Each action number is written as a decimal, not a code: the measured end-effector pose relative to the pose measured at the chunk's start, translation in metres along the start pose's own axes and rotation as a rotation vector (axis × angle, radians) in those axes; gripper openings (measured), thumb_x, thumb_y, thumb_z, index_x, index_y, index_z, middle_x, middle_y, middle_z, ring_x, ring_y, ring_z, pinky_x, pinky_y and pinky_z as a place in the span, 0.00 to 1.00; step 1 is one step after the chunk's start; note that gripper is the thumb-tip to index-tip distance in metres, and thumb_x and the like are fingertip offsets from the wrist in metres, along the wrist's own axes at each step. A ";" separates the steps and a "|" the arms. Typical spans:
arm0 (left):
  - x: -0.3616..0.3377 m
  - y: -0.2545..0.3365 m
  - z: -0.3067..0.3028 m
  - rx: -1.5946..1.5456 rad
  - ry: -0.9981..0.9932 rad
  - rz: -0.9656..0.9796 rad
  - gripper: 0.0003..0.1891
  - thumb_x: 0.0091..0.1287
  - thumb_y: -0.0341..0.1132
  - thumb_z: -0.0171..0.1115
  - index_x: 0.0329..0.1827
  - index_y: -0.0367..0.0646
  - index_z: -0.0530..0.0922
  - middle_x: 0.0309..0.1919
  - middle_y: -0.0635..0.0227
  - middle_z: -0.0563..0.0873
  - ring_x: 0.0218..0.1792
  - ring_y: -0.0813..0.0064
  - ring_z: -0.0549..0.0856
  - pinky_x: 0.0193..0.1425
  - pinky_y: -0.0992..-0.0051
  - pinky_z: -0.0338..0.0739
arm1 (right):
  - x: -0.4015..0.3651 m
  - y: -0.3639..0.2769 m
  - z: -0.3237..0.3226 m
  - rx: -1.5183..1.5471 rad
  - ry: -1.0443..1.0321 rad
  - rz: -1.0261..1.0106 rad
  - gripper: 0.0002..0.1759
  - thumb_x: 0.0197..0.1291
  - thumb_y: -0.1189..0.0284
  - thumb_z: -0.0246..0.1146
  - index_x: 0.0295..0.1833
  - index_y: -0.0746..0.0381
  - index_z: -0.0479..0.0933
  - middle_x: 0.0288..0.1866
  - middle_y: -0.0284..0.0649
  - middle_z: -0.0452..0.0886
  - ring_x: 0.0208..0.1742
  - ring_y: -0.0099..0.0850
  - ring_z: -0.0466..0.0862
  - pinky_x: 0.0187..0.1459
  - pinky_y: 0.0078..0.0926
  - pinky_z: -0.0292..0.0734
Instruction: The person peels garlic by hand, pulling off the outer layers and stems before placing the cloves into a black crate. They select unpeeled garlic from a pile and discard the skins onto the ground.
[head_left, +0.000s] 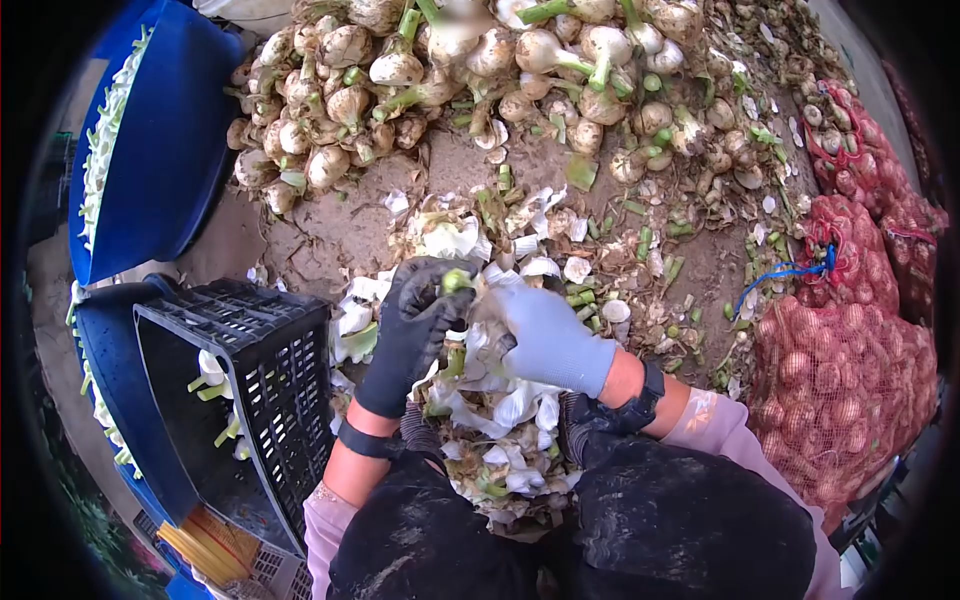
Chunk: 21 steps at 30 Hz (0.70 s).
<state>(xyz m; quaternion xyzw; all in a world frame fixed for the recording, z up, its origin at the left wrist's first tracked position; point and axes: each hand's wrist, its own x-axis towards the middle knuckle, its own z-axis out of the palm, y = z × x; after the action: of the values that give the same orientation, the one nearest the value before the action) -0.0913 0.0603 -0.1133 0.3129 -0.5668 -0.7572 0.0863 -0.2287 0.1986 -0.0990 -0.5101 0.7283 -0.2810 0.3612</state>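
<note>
My left hand [412, 312], in a black glove, is closed around a garlic bulb whose cut green stem end [456, 281] shows above the fingers. Most of the bulb is hidden by the glove. My right hand [555, 335], in a pale blue-grey glove, is right beside it with fingers curled in toward the bulb. Blurred brownish matter shows between the two hands; I cannot tell what the right fingers grip. Below the hands, papery garlic skins [510, 410] are heaped between my knees.
Untrimmed garlic bulbs [345, 105] are piled ahead. On the left stand a black plastic crate [290, 390], holding some white bulbs with green stems, and blue tubs [160, 150] of trimmed garlic. Red mesh sacks [840, 390] of bulbs stand on the right. Skins and stem pieces [645, 243] litter the ground.
</note>
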 end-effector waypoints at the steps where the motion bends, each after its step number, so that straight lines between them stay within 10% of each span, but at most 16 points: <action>1: -0.001 0.001 -0.002 0.146 0.021 -0.047 0.21 0.68 0.33 0.62 0.62 0.40 0.71 0.55 0.68 0.80 0.48 0.78 0.82 0.53 0.75 0.79 | 0.001 0.002 -0.004 -0.023 0.026 0.025 0.16 0.46 0.73 0.60 0.44 0.63 0.75 0.37 0.52 0.80 0.39 0.48 0.82 0.41 0.41 0.78; 7: -0.012 0.015 0.014 -0.265 0.203 -0.256 0.20 0.70 0.39 0.60 0.61 0.42 0.70 0.47 0.65 0.81 0.37 0.75 0.84 0.34 0.73 0.86 | 0.009 0.021 -0.039 -0.216 0.211 0.428 0.14 0.56 0.65 0.64 0.47 0.57 0.77 0.31 0.43 0.83 0.34 0.44 0.84 0.38 0.38 0.79; 14: -0.004 -0.012 0.031 -0.230 0.302 -0.088 0.09 0.71 0.39 0.58 0.46 0.49 0.68 0.30 0.76 0.76 0.28 0.85 0.79 0.32 0.79 0.81 | 0.023 -0.010 0.015 -0.603 0.398 -0.112 0.14 0.48 0.68 0.63 0.42 0.58 0.74 0.23 0.37 0.71 0.23 0.34 0.73 0.28 0.35 0.65; 21: -0.015 0.020 0.027 -0.375 0.142 -0.331 0.09 0.70 0.31 0.60 0.50 0.43 0.72 0.46 0.69 0.78 0.52 0.77 0.78 0.57 0.75 0.72 | 0.036 0.007 -0.017 -0.335 0.342 0.122 0.12 0.44 0.70 0.63 0.35 0.62 0.72 0.26 0.43 0.79 0.25 0.41 0.81 0.28 0.37 0.76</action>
<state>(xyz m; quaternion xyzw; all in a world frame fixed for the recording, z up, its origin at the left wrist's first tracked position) -0.0991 0.0825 -0.0853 0.4320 -0.3501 -0.8292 0.0573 -0.2544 0.1679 -0.1034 -0.4630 0.8447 -0.2163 0.1592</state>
